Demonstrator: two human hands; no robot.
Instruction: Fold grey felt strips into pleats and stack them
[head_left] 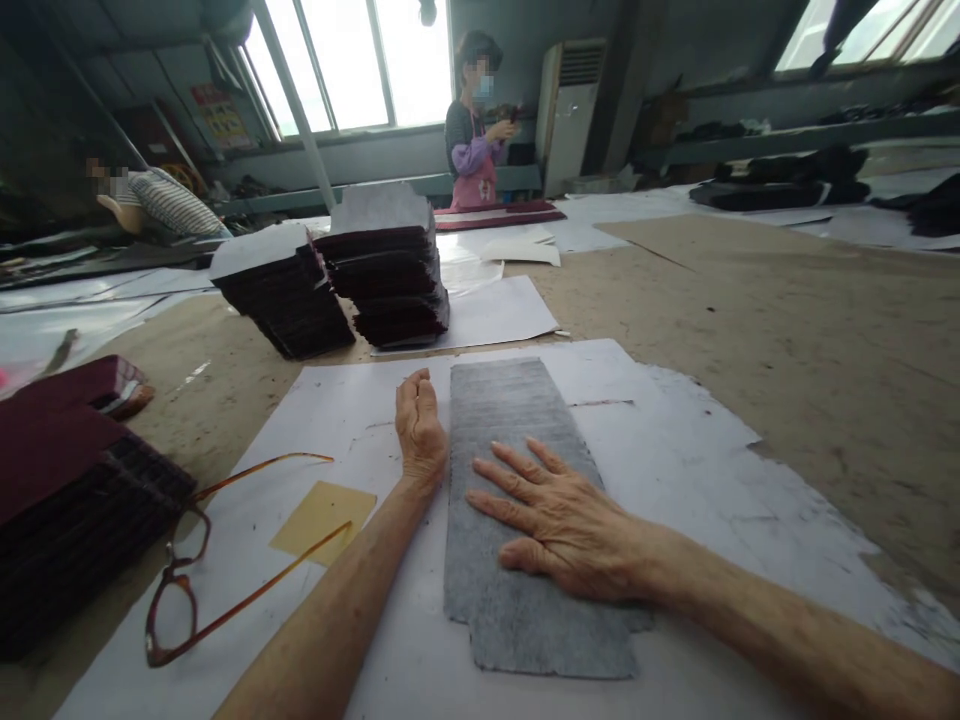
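Grey fabric panel (517,420) lies lengthwise on white paper (675,480); faint crosswise ridges near far end, notched corners at near end. Right hand (559,520) flat on it, fingers spread wide, covering part of the middle. Left hand (421,425) at its left edge, fingers held close together, partly curled. Left of the forearm: tortoiseshell eyeglasses (177,575), one temple over a yellow square (319,515). Beyond, two dark fabric stacks (394,270); farther back, a person in a pink apron (474,180).
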